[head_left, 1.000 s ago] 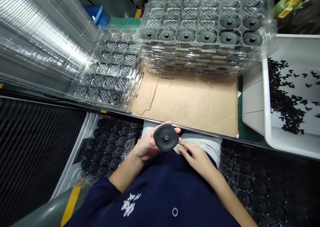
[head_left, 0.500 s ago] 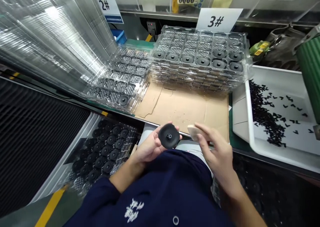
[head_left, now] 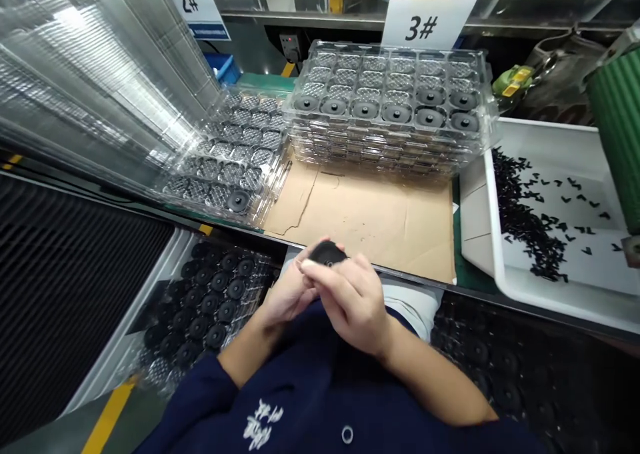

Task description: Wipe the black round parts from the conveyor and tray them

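Note:
In front of my body, my left hand (head_left: 290, 293) holds a round black part (head_left: 327, 253) with a small raised centre. My right hand (head_left: 353, 297) is closed over the near side of that part, its fingers curled, and whatever they pinch is hidden. Beyond my hands lies a sheet of cardboard (head_left: 380, 214). A stack of clear plastic trays (head_left: 375, 144) stands at its far edge, with similar black parts in the front pockets of the top tray. Another clear tray (head_left: 225, 151) to the left has one black part in its near corner.
On the right, a white bin (head_left: 495, 241) holds many small black pieces (head_left: 530, 234), beside a green ribbed object (head_left: 617, 134). Lower left, a tray of black parts (head_left: 210, 301) sits below table level. Signs 2# (head_left: 193, 7) and 3# (head_left: 425, 24) stand behind.
My right hand has moved left, from beside the black part to over it. The pale flat piece it held is no longer visible. The view has shifted slightly.

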Tool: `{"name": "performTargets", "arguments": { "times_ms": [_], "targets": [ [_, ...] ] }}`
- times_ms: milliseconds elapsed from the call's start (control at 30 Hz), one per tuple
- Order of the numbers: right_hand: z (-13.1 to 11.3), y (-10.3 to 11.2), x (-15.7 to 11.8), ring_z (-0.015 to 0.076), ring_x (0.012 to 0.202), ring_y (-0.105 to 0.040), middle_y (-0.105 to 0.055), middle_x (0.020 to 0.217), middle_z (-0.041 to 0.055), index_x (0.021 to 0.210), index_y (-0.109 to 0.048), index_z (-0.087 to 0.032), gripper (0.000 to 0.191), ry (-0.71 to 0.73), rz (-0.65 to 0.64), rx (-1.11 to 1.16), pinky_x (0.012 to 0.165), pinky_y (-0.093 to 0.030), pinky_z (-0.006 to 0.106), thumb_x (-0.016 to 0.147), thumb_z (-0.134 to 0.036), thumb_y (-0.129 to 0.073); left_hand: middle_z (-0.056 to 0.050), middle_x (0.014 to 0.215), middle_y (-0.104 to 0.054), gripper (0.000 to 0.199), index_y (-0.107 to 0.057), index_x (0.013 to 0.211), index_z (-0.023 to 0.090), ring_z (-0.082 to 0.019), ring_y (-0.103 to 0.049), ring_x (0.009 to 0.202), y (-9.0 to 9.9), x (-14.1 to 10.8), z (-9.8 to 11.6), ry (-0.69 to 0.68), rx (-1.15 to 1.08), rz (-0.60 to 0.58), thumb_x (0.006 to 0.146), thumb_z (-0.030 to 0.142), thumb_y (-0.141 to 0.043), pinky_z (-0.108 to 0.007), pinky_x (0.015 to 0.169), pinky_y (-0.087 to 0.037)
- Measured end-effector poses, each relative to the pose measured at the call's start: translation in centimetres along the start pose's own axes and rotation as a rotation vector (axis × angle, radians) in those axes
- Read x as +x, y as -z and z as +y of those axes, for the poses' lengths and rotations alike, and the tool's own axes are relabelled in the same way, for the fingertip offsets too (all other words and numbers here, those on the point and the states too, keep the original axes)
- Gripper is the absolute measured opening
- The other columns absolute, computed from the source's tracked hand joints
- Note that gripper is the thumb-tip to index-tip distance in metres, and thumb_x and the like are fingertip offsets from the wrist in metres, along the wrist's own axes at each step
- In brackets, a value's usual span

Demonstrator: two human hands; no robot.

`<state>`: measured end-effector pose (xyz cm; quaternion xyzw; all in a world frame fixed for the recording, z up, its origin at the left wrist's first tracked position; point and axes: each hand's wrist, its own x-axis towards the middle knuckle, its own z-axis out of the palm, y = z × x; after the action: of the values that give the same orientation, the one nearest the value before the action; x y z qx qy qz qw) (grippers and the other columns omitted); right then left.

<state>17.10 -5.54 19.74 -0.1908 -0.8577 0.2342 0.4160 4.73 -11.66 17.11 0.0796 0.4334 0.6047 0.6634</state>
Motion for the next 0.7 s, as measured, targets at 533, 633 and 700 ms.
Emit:
{"name": "performTargets", "arguments": {
  "times_ms": [533, 633, 700],
  "targets": [
    [7.4, -1.3, -4.8, 0.0194, 0.081, -0.067, -0.07, 0.101, 0.0088, 0.113, -0.064, -0.02, 0.034, -1.119, 0.117, 0.637, 0.066, -0.053, 0.031, 0.091, -0.043, -0.052, -0.007, 0.119, -0.069, 0.067, -0.068, 0.111, 0.026, -0.025, -0.065, 0.107, 0.8, 3.8, 0.6, -0.121, -0.053, -0.01, 0.048, 0.02, -0.091, -0.032, 0.092, -0.05],
    [7.2, 0.0, -4.0, 0.0192, 0.084, -0.066, -0.07, 0.105, 0.0079, 0.109, -0.067, -0.022, 0.028, -1.09, 0.216, 0.496, 0.067, -0.053, 0.029, 0.089, -0.039, -0.056, -0.005, 0.116, -0.071, 0.068, -0.069, 0.108, 0.027, -0.024, -0.066, 0.106, 0.3, 4.9, 0.4, -0.191, 0.019, -0.003, 0.045, 0.015, -0.092, -0.031, 0.091, -0.051],
    [6.1, 1.0, -2.3, 0.0194, 0.09, -0.066, -0.07, 0.107, 0.0058, 0.109, -0.067, -0.025, 0.024, -0.925, 0.259, 0.347, 0.073, -0.054, 0.031, 0.09, -0.033, -0.056, -0.004, 0.114, -0.071, 0.067, -0.069, 0.107, 0.028, -0.023, -0.065, 0.109, -0.2, 5.4, 0.3, -0.232, 0.071, 0.005, 0.046, 0.007, -0.09, -0.029, 0.091, -0.051]
  ]
}}
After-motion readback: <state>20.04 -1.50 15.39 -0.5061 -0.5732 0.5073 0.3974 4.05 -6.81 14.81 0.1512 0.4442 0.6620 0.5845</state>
